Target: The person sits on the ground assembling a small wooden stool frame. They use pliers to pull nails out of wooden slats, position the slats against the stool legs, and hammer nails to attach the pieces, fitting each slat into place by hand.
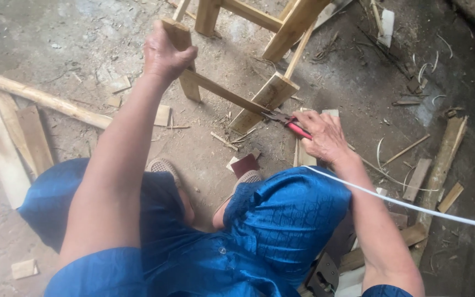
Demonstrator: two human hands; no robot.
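Seen from above, a person in a blue garment crouches on a dusty concrete floor [39,33] over one small wooden frame [248,66], a stool-like piece built of pale square legs and thin rails. Four legs can be counted, though the two far ones are cut off by the top edge.

One left hand [166,52] reaches forward on a straight, outstretched arm and is wrapped tightly around the top of the nearest leg, fingers curled over its end. One right hand [322,135] sits lower and to the right with the arm bent at the elbow; it is closed around the red handles of one pair of pliers [287,122]. The dark metal nose of the pliers points left and touches the lower end of another leg, just where a thin rail joins it.

Two feet in woven beige shoes [163,165] show between the knees, and one small dark red block [244,164] lies just beside the right shoe. One long round pole [45,99] lies across the floor at left, with three flat boards [4,148] below it. Several short offcuts, thin curled shavings and a longer plank [441,165] are scattered at right. One white cord [413,206] crosses the right forearm.
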